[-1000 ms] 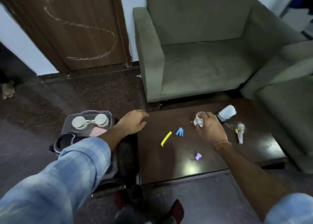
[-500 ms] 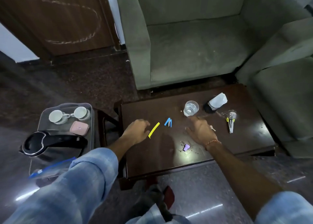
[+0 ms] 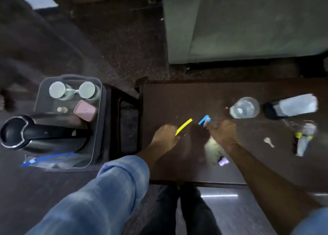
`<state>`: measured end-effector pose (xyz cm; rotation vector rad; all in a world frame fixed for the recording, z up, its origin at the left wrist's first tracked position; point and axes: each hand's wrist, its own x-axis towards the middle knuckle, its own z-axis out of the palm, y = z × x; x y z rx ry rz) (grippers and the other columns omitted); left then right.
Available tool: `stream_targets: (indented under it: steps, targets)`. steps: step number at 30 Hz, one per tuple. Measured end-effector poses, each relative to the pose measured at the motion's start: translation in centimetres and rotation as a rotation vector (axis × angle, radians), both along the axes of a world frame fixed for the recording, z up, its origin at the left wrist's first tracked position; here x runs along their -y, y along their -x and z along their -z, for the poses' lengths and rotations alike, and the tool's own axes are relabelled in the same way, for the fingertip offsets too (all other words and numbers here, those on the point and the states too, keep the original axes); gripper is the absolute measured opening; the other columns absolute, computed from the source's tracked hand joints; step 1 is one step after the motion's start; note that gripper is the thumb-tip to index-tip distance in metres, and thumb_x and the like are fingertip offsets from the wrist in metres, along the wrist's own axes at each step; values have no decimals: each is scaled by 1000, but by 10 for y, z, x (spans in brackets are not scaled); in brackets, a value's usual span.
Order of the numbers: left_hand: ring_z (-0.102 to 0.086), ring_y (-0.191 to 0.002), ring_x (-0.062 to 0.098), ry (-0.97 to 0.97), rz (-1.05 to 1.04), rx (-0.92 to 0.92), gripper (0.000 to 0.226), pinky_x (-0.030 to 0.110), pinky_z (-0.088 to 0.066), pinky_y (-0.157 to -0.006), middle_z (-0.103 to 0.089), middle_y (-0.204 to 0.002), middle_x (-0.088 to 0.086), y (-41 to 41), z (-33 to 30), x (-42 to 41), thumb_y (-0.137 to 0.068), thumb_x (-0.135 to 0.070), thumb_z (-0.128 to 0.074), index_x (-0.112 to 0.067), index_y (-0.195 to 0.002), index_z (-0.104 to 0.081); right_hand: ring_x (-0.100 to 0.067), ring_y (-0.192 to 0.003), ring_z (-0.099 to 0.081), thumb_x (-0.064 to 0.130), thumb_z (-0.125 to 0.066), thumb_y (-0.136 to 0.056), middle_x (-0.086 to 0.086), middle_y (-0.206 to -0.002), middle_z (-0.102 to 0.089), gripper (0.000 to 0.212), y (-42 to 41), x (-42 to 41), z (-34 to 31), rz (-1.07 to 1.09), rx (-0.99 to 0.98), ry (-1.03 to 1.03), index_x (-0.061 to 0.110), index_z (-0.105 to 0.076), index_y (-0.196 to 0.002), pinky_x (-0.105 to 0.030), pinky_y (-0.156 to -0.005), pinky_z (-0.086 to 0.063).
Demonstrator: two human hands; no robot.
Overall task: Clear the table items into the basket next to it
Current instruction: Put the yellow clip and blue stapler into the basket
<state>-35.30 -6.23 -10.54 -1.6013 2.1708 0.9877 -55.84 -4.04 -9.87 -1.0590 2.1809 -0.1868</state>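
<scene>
On the dark wooden table (image 3: pixel 177 96) lie a yellow strip (image 3: pixel 185 125) and a blue clip (image 3: pixel 204 119). My left hand (image 3: pixel 166 136) is curled at the strip's near end, pinching it. The fingertips of my right hand (image 3: pixel 221 131) touch the blue clip; blur hides the grip. A clear glass (image 3: pixel 244 107), a white and black bottle (image 3: pixel 291 106) on its side, a yellow-marked tool bundle (image 3: pixel 303 140) and a small purple piece (image 3: pixel 223 161) also lie on the table. The clear basket (image 3: pixel 102 110) stands left of the table.
The basket holds two white cups (image 3: pixel 74 91), a pink box (image 3: pixel 85 110), a black kettle (image 3: pixel 42 133) and a zip bag (image 3: pixel 51 161). A green sofa (image 3: pixel 248 25) stands beyond the table. My legs (image 3: pixel 186 213) are below its near edge. A small pale piece (image 3: pixel 268 142) lies at the right.
The view has tilted downward and closer. My left hand has closed on the yellow strip's end. My right hand has moved left from near the purple piece to the blue clip.
</scene>
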Motion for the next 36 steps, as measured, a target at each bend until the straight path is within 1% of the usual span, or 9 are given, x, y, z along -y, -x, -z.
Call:
stream_targets:
  steps: [4,6,10,15,20,25,29,32,36]
  targets:
    - [-56,-113,30,34,-47,38,44,38,-49,-96,-58,-121,13,7,53,-3,-92,-38,-61,-8,-123,-55,-36,-103,-66,59,-63,-79,-20,-100,-72,58,-9,24,62,41,-60,-41,5,-72,-99,-36,-83,-50]
    - [-55,-113,29,71,-23,81,41,36,-46,-97,-56,-123,13,9,69,-9,-96,-37,-54,-8,-124,-51,-36,-100,-67,62,-67,-74,-20,-97,-71,63,-17,25,80,86,-77,-50,3,-70,-95,-35,-78,-51]
    - [-58,-111,28,105,-82,86,25,34,-45,-96,-58,-121,12,8,80,-14,-100,-23,-46,-9,-120,-53,-37,-92,-68,48,-73,-74,-21,-93,-70,49,-25,21,95,143,-82,-39,2,-68,-91,-35,-72,-50]
    - [-59,-108,28,112,-134,75,26,34,-45,-95,-60,-120,14,-5,59,-11,-101,-18,-42,-7,-120,-55,-41,-96,-65,39,-72,-74,-26,-98,-67,49,-26,22,87,108,-90,-27,-4,-65,-99,-40,-77,-52]
    - [-60,-105,30,125,-186,16,24,36,-47,-90,-62,-115,15,-28,-5,-11,-99,-13,-44,-5,-117,-58,-44,-96,-65,44,-71,-74,-29,-97,-68,52,-31,14,19,28,-122,-34,-3,-68,-95,-44,-77,-53]
    - [-59,-104,30,268,-217,-10,22,40,-47,-87,-62,-110,12,-68,-104,2,-98,-18,-45,-9,-111,-60,-38,-97,-67,48,-71,-76,-19,-101,-70,46,-37,16,-85,-189,-94,5,10,-69,-103,-41,-78,-52]
    - [-57,-106,31,400,-278,69,22,45,-48,-88,-62,-109,11,-118,-179,9,-97,-23,-46,-12,-109,-61,-36,-103,-64,40,-71,-79,-13,-114,-61,43,-60,35,-151,-386,-58,130,15,-63,-113,-40,-82,-49]
    - [-61,-104,31,479,-367,155,19,42,-52,-82,-66,-106,9,-164,-223,10,-93,-24,-52,-18,-104,-66,-34,-104,-62,38,-66,-83,-10,-117,-57,40,-89,49,-180,-529,-16,205,17,-61,-117,-37,-82,-48]
    - [-65,-101,33,568,-550,166,23,40,-53,-79,-72,-106,9,-230,-264,6,-86,-25,-61,-23,-106,-72,-33,-104,-62,33,-59,-85,-7,-118,-54,37,-135,58,-209,-667,28,295,20,-58,-120,-37,-82,-49]
